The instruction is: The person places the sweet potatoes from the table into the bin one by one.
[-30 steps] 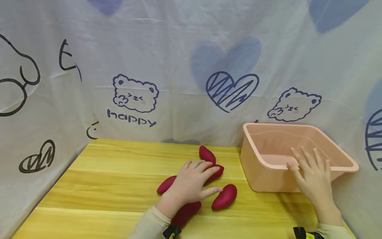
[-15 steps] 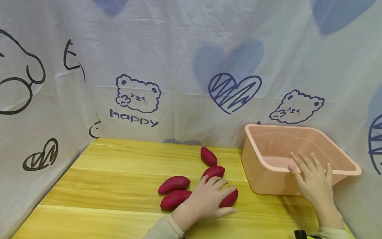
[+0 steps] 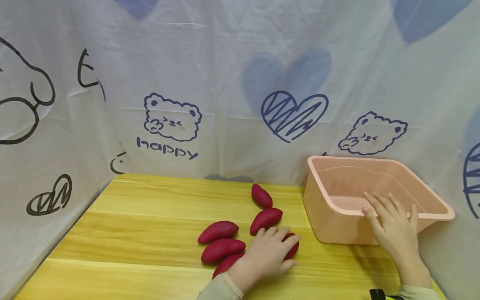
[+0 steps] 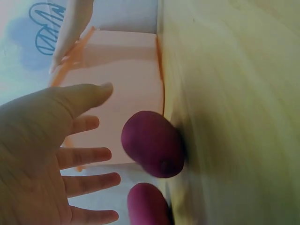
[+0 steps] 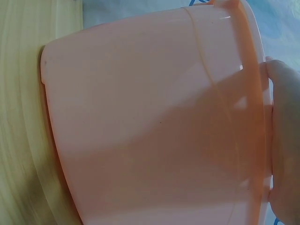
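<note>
My left hand (image 3: 268, 252) hovers with spread, fairly straight fingers over a dark red sweet potato (image 3: 291, 246), partly hidden beneath it. From the left wrist view, that sweet potato (image 4: 152, 143) lies just beyond the fingertips, and a second one (image 4: 147, 204) shows below it. Several others lie on the wooden table: one at the back (image 3: 261, 196), one just in front of that (image 3: 265, 220), and a group to the left (image 3: 223, 251). My right hand (image 3: 397, 233) rests on the near rim of a pink plastic basin (image 3: 337, 227), fingers extended over the inside.
The basin stands at the table's right side, close to the back curtain (image 3: 225, 83) printed with hearts and bears. Bare yellow wood tabletop (image 3: 142, 225) stretches to the left of the sweet potatoes. Another curtain side (image 3: 48, 125) bounds the left edge.
My left hand has moved right and nearer, from over the middle sweet potatoes to the rightmost one, uncovering those at left. The right hand stays at the basin rim.
</note>
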Tool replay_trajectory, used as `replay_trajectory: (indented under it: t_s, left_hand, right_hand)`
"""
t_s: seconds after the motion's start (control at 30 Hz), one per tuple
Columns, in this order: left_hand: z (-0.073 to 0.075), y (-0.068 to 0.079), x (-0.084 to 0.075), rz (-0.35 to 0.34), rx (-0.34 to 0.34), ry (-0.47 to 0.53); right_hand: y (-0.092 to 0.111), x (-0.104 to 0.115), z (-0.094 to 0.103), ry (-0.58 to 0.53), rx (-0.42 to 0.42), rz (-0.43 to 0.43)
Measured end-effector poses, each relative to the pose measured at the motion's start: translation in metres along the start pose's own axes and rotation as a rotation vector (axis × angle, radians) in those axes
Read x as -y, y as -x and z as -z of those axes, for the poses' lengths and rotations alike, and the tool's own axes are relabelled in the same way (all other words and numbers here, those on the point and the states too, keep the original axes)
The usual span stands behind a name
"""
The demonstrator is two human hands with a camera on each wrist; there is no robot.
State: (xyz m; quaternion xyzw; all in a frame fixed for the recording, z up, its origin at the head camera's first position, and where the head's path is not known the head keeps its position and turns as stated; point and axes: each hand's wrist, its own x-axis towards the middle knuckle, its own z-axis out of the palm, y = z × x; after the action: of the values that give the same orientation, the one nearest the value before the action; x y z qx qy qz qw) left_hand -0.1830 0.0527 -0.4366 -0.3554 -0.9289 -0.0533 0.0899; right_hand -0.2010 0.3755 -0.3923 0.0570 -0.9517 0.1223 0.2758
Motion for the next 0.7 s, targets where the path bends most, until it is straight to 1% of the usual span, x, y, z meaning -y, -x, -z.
replay_trajectory:
  t_s: [0.07, 0.17, 0.43, 0.7]
  left_hand:
    - [-0.003, -0.003, -0.003, 0.024, 0.031, 0.013]
    - [-0.007, -0.005, -0.006, 0.045, 0.058, 0.018]
    - [-0.015, -0.007, -0.013, 0.068, 0.074, -0.001]
    - [-0.017, -0.005, -0.015, 0.050, 0.100, -0.032]
  right_hand:
    - [0.001, 0.000, 0.000, -0.002, -0.004, 0.000]
    - [0.002, 0.000, -0.001, -0.004, -0.006, -0.002]
    - [0.001, -0.001, 0.000, 0.000, -0.008, -0.003]
    - [0.001, 0.001, -0.001, -0.006, -0.004, 0.000]
